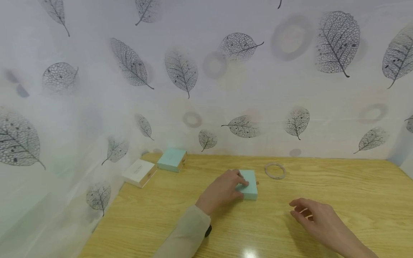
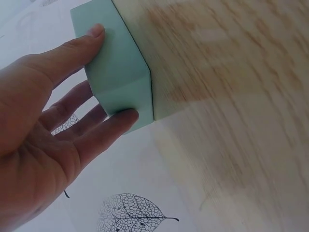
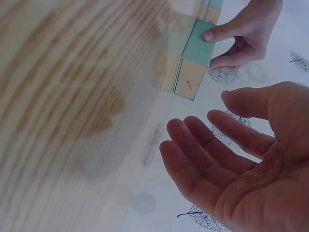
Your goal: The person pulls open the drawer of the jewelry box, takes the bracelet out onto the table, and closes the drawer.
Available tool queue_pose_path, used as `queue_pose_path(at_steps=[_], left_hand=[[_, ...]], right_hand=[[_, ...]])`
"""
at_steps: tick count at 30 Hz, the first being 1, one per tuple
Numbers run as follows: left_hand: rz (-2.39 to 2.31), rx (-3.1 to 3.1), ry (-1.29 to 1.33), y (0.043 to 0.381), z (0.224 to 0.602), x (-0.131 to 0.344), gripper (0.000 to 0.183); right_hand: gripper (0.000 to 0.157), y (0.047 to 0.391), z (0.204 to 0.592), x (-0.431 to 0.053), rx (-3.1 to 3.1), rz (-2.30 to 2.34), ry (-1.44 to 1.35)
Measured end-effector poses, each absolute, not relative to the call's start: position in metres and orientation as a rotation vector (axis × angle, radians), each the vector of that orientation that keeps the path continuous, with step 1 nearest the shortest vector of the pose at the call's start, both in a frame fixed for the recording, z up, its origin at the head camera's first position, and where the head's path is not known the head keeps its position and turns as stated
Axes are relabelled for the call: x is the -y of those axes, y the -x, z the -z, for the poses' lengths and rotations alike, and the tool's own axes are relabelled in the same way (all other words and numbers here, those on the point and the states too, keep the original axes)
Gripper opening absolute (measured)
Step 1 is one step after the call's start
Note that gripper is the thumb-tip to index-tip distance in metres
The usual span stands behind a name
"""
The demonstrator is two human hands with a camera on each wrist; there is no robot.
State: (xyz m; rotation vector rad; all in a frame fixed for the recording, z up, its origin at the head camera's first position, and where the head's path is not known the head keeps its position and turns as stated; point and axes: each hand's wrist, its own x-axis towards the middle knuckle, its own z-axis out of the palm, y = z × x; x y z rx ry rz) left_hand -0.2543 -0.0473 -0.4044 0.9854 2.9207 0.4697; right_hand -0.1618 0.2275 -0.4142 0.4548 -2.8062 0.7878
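- Two hands in the head view: with the left hand [image 1: 222, 188], gripped an aqua box [image 1: 250, 190] lying on the worktop [image 1: 258, 225], just right of centre in the lower half of the frame.
- In the left wrist view, saw a thumb [image 2: 96, 32] on one face of it and a fingertip [image 2: 128, 116] on an adjoining one.
- Had the right hand [image 1: 319, 222] free at lower right, with fingers loosely bent above the worktop.
- Noted a pale ring [image 1: 275, 177] near the box, up and to its right, and an orange tab [image 1: 257, 183] at the box's right side.
- Left of centre, found a second aqua box [image 1: 171, 159] and a white box [image 1: 138, 172] with corners close.
- Saw a light sleeve [image 1: 190, 229] on the left arm and a leaf-printed sheet [image 1: 242, 86] behind.
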Motion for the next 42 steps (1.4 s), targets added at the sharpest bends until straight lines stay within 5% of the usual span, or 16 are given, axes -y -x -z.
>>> queue_pose_path(at_steps=[42], left_hand=[[-0.495, -2.899, -0.954, 0.282, 0.404, 0.029, 0.036]], right_hand=[[0.011, 0.162, 0.416, -0.231, 2.871, -0.782, -0.419]])
